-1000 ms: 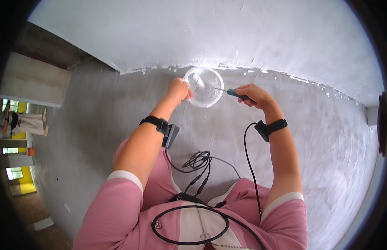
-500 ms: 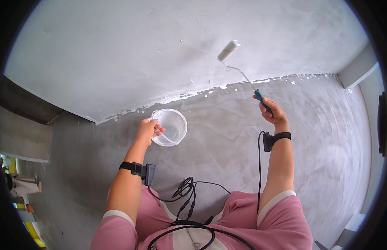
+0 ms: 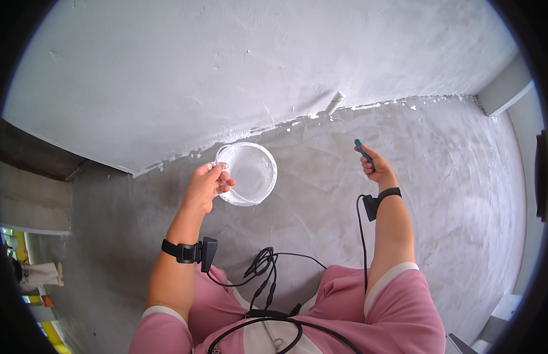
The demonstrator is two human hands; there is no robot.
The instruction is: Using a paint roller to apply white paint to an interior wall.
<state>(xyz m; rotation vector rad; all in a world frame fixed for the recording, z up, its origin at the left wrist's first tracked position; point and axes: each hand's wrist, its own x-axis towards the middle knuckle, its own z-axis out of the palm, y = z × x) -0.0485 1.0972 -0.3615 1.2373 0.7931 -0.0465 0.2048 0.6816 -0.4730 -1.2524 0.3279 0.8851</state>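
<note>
My left hand (image 3: 209,184) is closed on the handle of a white plastic bucket (image 3: 271,177), at the bucket's left rim. Pale residue coats its inner wall. In my right hand (image 3: 377,164) is the teal grip of a paint roller (image 3: 335,102), my fingers wrapped around it. The roller's thin wire frame reaches up and away to a small white sleeve, which is at the bottom of the pale wall (image 3: 274,53), near the line where it meets the grey floor. Whether the sleeve touches the wall I cannot tell.
The grey concrete floor (image 3: 321,218) has white splashes along the wall's foot. A black cable (image 3: 265,264) loops in front of me, linked to straps on both wrists. At far left a person's leg (image 3: 41,276) shows near yellow objects. A pale ledge (image 3: 504,94) juts out at right.
The roller has come down the wall toward the floor line, with my right hand slightly lower and further left. The bucket has shifted a little right and looks larger.
</note>
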